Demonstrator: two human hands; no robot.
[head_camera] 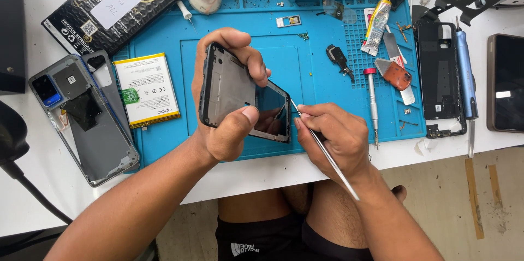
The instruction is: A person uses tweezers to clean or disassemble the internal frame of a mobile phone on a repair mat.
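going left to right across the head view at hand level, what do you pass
back cover → battery → left hand with phone frame → right hand with metal tool → red-tipped screwdriver → black frame → blue tool → dark phone

Bright, even daylight fills the sharp view; soft shadows sit under both hands, mild glare marks the dark phone screen [505, 83] at right.

A dark phone frame [229, 89] tilts upright above the mat; a thin metal tool [326, 154] (slanting) touches its lower-right edge.
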